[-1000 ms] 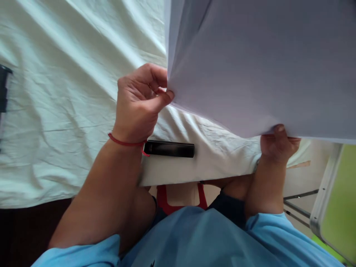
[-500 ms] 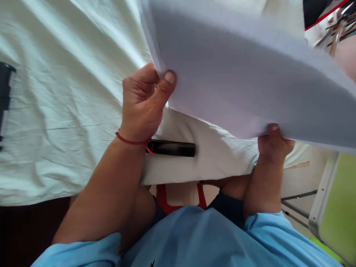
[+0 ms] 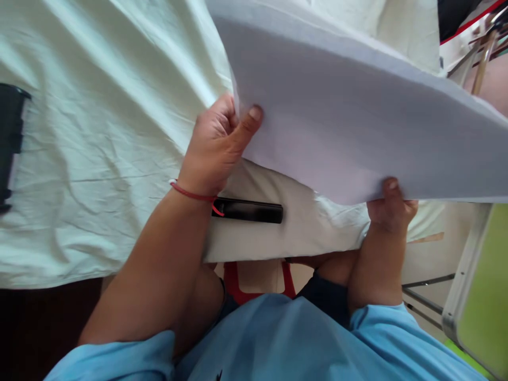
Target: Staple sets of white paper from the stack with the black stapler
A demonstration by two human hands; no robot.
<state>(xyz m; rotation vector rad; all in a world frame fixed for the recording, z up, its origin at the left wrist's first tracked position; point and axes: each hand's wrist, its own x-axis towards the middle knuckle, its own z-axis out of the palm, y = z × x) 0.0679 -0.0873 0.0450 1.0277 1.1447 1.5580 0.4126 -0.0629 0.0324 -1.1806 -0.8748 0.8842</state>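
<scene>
A large white sheet of paper, perhaps several sheets together, is held up off the cloth between my two hands. My left hand pinches its left edge, thumb on the near face and fingers behind. At the bottom edge, my right hand grips with the thumb in front; its other fingers are mostly hidden behind the paper. Under my left wrist, which wears a red cord, lies a slim black object on the cloth, its left end covered by my arm.
A wrinkled pale cloth covers the surface before me. At the far left sits a black case-like object, cut off by the frame. To the right stands a green panel with a metal frame. A red stool shows below.
My left hand has shifted slightly to the right, and the paper's left side has moved with it. The paper's right lower edge sits a little higher. Both hands keep their hold.
</scene>
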